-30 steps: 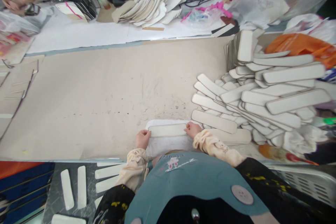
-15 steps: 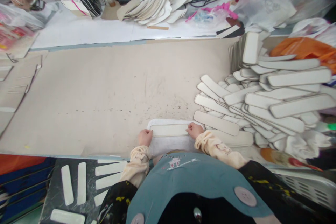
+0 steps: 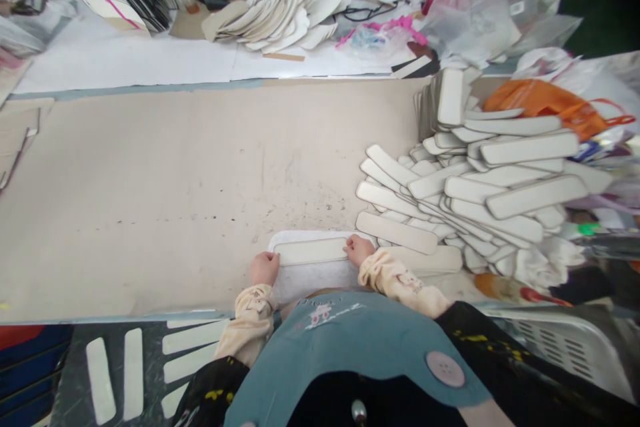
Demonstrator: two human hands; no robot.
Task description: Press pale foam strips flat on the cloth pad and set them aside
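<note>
A long off-white strip with rounded ends and a darker edge (image 3: 311,252) lies level in front of my body. Its left end is pinched by my left hand (image 3: 265,268), fingers closed. At the opposite end my right hand (image 3: 359,250) pinches the strip's right tip. Under the strip is a white rounded sheet (image 3: 320,276), which shows above and below it. My apron hides the sheet's near edge. Just right of my right hand, a large loose pile of similar strips (image 3: 400,232) begins.
Brownish board (image 3: 150,180) covers the table. Behind it, a white-covered surface (image 3: 150,60) bears a heap of curved pale pieces (image 3: 280,13) and plastic bags (image 3: 470,7). At lower left, more strips (image 3: 133,373) lie on a dark surface. A perforated metal tray (image 3: 560,347) sits lower right.
The view has shifted a little, so most things appear further left. Both hands still pinch the strip's ends, and the strip now tilts slightly, its right end higher in view.
</note>
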